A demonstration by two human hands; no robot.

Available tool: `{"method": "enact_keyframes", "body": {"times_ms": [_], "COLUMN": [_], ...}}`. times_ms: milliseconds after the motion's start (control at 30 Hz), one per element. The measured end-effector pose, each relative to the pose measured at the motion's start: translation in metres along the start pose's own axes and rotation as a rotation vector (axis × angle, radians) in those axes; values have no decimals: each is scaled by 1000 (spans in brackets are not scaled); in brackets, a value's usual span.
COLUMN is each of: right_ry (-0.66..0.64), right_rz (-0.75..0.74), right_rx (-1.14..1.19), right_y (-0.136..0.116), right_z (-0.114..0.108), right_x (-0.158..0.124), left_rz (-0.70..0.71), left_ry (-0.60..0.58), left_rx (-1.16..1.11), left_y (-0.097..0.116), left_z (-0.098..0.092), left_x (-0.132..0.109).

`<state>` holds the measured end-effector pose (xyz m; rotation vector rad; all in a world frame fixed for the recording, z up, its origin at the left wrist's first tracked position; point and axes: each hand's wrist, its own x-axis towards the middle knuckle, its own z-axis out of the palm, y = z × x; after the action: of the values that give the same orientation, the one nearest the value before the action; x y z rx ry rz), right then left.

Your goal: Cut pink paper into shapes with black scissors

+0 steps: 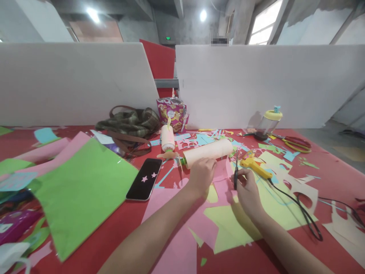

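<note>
My right hand point(248, 192) is closed round the handles of dark scissors point(235, 174), whose blades point up and away from me. Beside the blades hangs a piece of pink paper point(221, 171), its near edge pinched by the closed fingers of my left hand point(202, 176). Just beyond that hand lies a cream paper-covered tube point(209, 152) with a green end at its left. A smaller cream-wrapped bottle shape point(167, 137) stands upright behind it. Right of the scissors rests a yellow hot glue gun point(256, 166) with a black cord.
Cut pink and yellow sheets point(228, 226) cover the red table point(319, 152). A phone point(144, 179) and large green sheet point(88, 194) lie left. Behind are a plaid bag point(134, 121), a snack bag point(172, 114), a yellow-lidded jar point(268, 125), red-handled scissors point(298, 144) and white partitions point(256, 83).
</note>
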<state>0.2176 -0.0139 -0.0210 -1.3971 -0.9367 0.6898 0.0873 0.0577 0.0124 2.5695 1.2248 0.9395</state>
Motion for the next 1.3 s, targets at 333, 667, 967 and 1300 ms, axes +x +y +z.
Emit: {"method": "enact_keyframes", "body": {"times_ms": [333, 667, 967, 1300], "right_ry": [23, 52, -65, -44], "right_rz": [-62, -88, 120, 139], "right_rx": [118, 178, 302, 290], "right_y": [-6, -8, -14, -15], "right_z": [2, 0, 3, 4], "right_x": [-1, 0, -3, -5], "left_rz": [53, 41, -90, -260], "left_ry": [342, 475, 235, -60], "left_rx": [-87, -331, -484, -843], "left_y": [-14, -8, -5, -4], "left_z": [-26, -33, -21, -27], "left_x": [13, 14, 10, 0]}}
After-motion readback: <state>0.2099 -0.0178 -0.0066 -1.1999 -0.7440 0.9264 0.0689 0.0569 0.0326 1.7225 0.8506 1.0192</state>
